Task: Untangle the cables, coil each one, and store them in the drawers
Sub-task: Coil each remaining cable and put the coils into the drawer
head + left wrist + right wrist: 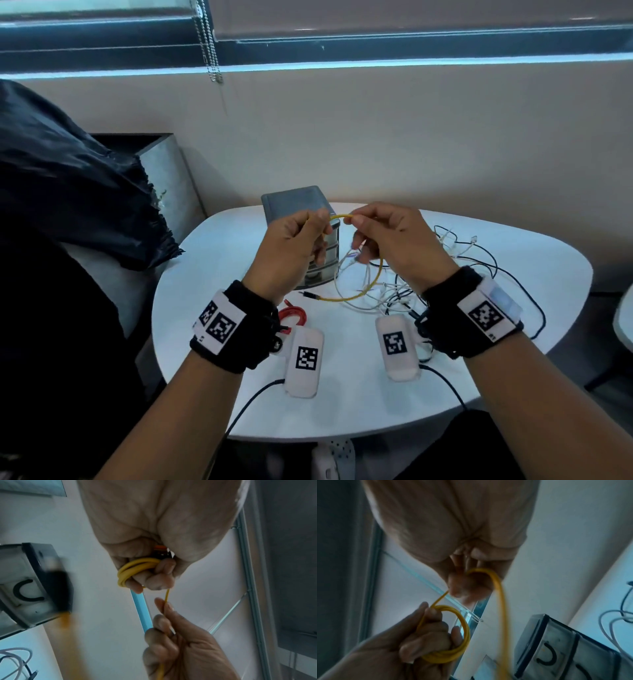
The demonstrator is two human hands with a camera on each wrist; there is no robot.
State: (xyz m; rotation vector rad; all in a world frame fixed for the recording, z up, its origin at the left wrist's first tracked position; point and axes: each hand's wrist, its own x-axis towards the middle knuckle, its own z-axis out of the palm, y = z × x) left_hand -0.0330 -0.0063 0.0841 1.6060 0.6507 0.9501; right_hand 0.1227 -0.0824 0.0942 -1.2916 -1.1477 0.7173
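Note:
Above the table my left hand (305, 240) grips a small coil of yellow cable (135, 568) wound round its fingers. A short taut stretch of the yellow cable (340, 216) runs to my right hand (366, 228), which pinches it between thumb and fingers. Past the right hand the cable hangs in a loose loop (356, 297) down to the table, ending in a dark plug. In the right wrist view the coil (462, 635) shows round the left hand's fingers. The grey drawer unit (294, 202) stands just behind the hands with its drawers closed. A tangle of white and black cables (404, 294) lies at the right.
A coiled red cable (294, 317) lies on the white table (212, 260) under my left wrist. A black bag (68, 192) and a dark planter box (168, 164) stand at the left. A blind's bead chain (212, 54) hangs by the wall.

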